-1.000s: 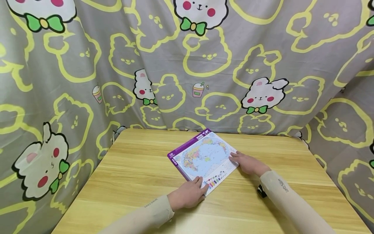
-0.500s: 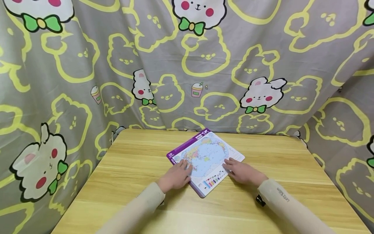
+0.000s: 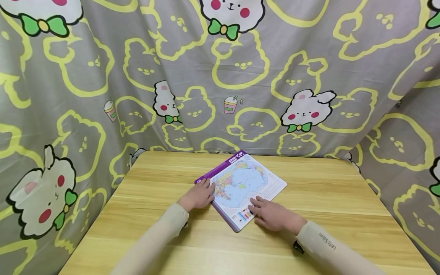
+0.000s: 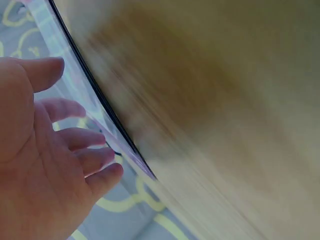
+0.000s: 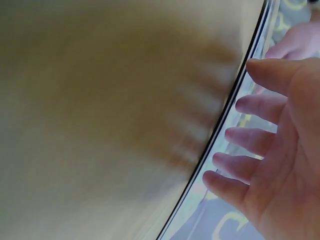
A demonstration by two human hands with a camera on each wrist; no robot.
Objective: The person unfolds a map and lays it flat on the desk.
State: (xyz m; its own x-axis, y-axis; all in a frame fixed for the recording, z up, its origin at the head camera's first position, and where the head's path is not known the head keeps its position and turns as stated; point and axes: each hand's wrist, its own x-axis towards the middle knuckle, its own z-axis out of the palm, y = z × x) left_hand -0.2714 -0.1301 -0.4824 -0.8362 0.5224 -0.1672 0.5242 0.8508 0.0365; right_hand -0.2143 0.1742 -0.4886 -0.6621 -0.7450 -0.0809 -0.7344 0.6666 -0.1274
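Hand positions shifted clockwise vs. 1 s earlier: L hand [image 3: 197, 195] has gone from approx. 7 to 9 o'clock round the map board [image 3: 240, 186], R hand [image 3: 273, 214] from 3 to approx. 4 (dial centred on board, 12 = far side, head view). Board orientation approx. unchanged, w/ one corner at 6 and the opp. corner at 12.

Map board: flat on wood table [image 3: 148, 183], mid-width, 12 o'clock corner close to the far edge. Purple band [image 3: 220, 167] runs along the side btwn approx. 10 and 12; pale-blue world map in ctr.; coloured legend figs. near 5–6, partly covered by R hand.

L hand: fingers [image 4: 80, 139] slightly bent, loosely spread, thumb well apart (L wrist view); tips overlie the board's 9 o'clock edge. R hand: fingers spread w/ gaps, slightly bent, tips over the 4–5 o'clock edge. Firmness of contact, both hands: can't tell.

Surroundings: beige L sleeve [image 3: 151, 236] enters from approx. 7, R sleeve [image 3: 330, 244] from approx. 5; small black object [image 3: 298, 247] beneath the R cuff, partly hidden. Grey curtain [image 3: 203, 70] behind table at 12, w/ yellow outlines & white rabbits.
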